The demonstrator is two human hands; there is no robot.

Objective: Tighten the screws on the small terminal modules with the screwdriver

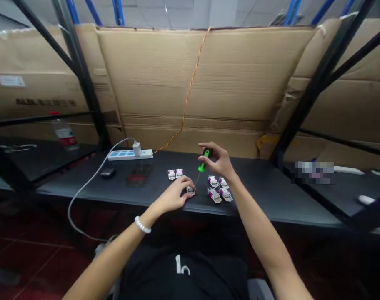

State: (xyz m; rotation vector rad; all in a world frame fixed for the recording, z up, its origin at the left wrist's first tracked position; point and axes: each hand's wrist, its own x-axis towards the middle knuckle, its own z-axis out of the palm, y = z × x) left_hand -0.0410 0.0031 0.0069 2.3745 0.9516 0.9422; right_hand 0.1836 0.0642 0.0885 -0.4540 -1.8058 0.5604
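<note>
A green and black screwdriver [204, 160] is gripped in my right hand [219, 160], its thin shaft slanting down to the left. Under its tip, my left hand [176, 193] closes its fingers round a small white and purple part [190, 190] on the black tabletop. Whether the tip touches the part I cannot tell. Two similar white and purple parts [175, 173] lie just beyond my left hand. Several more [220, 189] sit grouped to the right, below my right hand.
A white power strip [130, 154] with a plugged-in charger and white cable stands at the back left. Near it lies a small black object [108, 173]. Cardboard [190, 83] walls the back; black metal posts [86, 91] flank the table. A bottle [65, 133] stands on the left.
</note>
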